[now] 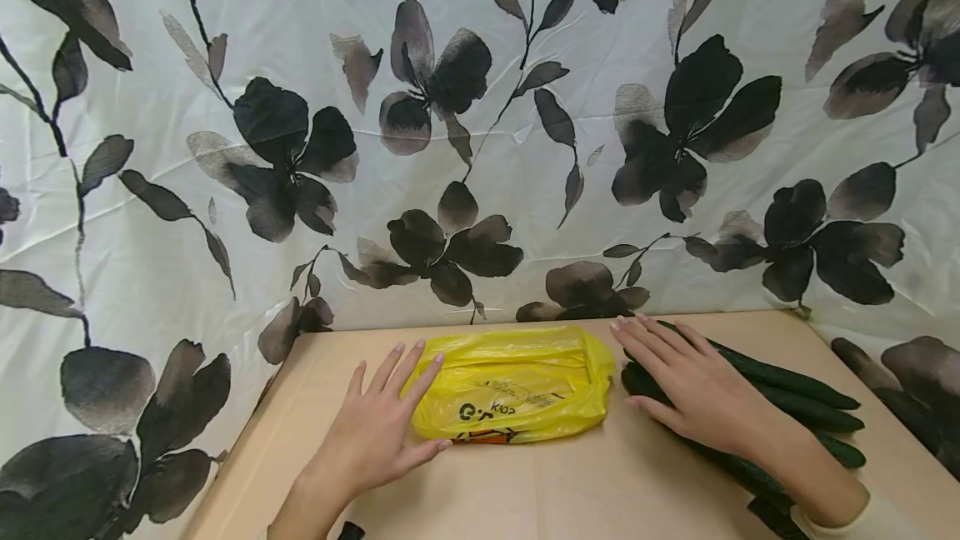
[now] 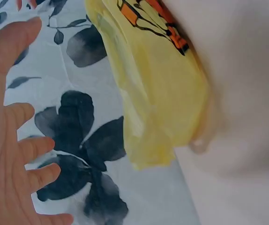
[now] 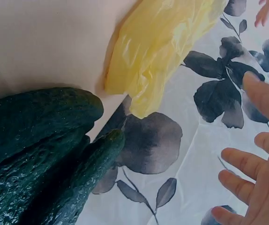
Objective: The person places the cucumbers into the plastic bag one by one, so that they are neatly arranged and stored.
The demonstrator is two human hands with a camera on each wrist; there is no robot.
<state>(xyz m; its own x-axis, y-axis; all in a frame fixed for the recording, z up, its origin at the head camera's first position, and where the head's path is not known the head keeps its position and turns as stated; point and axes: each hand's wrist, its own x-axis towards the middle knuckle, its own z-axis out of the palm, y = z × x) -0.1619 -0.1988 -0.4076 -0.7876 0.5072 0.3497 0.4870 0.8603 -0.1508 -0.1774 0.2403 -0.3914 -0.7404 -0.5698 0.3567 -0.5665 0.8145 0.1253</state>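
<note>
Left grip [image 1: 378,432] and right grip [image 1: 693,390], both released, flank the yellow bag [image 1: 521,386].
It lies on the counter [image 1: 577,490] between them, left grip near its left end, right grip above the cucumbers [image 1: 810,413] just beside its right end.

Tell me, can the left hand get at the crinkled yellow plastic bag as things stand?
Probably yes: the left hand is open near the left end of the yellow bag, with nothing showing between them; the long dark green cucumbers lie off its other end.
</note>
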